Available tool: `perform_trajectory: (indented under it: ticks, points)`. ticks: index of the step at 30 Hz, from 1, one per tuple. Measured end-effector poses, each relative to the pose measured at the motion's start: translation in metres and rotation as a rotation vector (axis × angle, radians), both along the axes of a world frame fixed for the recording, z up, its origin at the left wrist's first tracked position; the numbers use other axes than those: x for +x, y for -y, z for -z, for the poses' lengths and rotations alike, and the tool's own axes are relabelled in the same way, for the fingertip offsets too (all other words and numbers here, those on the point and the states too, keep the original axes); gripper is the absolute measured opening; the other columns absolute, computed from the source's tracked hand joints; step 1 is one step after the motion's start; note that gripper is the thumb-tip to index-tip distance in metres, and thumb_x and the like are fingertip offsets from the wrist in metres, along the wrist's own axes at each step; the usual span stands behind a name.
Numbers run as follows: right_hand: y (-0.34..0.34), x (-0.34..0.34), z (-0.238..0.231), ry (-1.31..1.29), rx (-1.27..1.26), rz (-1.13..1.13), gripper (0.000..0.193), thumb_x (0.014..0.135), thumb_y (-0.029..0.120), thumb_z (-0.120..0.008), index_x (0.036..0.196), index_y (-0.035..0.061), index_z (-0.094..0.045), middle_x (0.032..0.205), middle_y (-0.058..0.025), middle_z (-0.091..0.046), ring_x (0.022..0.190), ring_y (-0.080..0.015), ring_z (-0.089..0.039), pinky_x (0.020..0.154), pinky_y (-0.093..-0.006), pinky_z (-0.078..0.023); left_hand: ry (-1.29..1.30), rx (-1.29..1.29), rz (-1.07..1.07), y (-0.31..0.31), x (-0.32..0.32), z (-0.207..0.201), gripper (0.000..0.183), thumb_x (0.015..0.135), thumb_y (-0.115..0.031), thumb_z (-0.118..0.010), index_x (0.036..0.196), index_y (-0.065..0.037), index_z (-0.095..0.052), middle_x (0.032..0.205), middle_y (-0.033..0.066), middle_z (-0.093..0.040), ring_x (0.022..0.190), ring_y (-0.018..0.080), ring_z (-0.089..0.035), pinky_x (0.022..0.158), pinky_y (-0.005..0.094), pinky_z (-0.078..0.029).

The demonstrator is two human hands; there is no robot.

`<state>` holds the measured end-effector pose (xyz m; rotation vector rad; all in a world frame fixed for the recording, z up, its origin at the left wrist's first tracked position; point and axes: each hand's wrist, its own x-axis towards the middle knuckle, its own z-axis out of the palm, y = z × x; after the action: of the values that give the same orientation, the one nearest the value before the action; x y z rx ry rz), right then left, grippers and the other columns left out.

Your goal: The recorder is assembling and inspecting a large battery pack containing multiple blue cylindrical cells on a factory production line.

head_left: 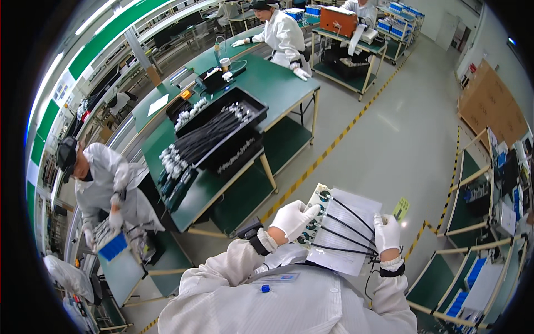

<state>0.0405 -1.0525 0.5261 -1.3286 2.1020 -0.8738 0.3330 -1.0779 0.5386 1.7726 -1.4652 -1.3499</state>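
left hand point(293, 221): while its white glove is covering part of the strip point(311, 227), thumb and fingertips are bunching close together at that edge; cannot tell whether they are pinching strip or plug.
right hand point(386, 232): fingers are curling inward, nearly closed, at the right edge of the sheet point(349, 219); the glove is hiding what, if anything, it is holding.
strip: cream, with dark round sockets; lying along the sheet's left side, before the wearer's chest.
cables point(345, 249): four, black; running from strip across sheet, converging near the right hand.
bench point(289, 89): green-topped, standing ahead; bearing a black bin point(256, 122) of leads.
co-worker point(283, 36): wearing white, leaning at the bench.
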Motion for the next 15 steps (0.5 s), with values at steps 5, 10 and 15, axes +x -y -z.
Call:
perform_trajectory:
  ticks: [5, 10, 15]
  points:
    - [0.123, -0.001, 0.012, 0.030, 0.005, 0.014, 0.043, 0.095, 0.036, -0.071, 0.101, -0.0063, -0.066, 0.090, -0.0169, -0.072, 0.081, -0.0250, -0.068, 0.075, -0.0364, -0.054, 0.080, -0.030, 0.055, 0.135, 0.003, 0.001, 0.051, 0.091, -0.051, -0.069, 0.090, 0.000, -0.071, 0.079, 0.0132, -0.071, 0.074, 0.0202, -0.069, 0.070, 0.0338, -0.053]
    - [0.238, 0.023, -0.001, 0.037, -0.062, 0.013, 0.041, 0.095, 0.034, -0.071, 0.103, -0.0062, -0.066, 0.090, -0.0167, -0.073, 0.081, -0.0253, -0.068, 0.077, -0.0360, -0.054, 0.089, -0.086, 0.025, 0.251, 0.024, -0.016, 0.056, 0.091, -0.055, -0.066, 0.093, 0.001, -0.071, 0.081, 0.0156, -0.071, 0.076, 0.0239, -0.071, 0.071, 0.0350, -0.055]
    - [0.357, 0.045, 0.003, 0.064, -0.084, -0.057, 0.039, 0.099, 0.032, -0.067, 0.106, -0.0057, -0.066, 0.091, -0.0134, -0.072, 0.081, -0.0201, -0.066, 0.077, -0.0335, -0.052, 0.184, -0.157, -0.042, 0.357, 0.052, -0.022, 0.062, 0.091, -0.061, -0.062, 0.092, 0.000, -0.073, 0.083, 0.0199, -0.072, 0.079, 0.0327, -0.073, 0.075, 0.0392, -0.056]
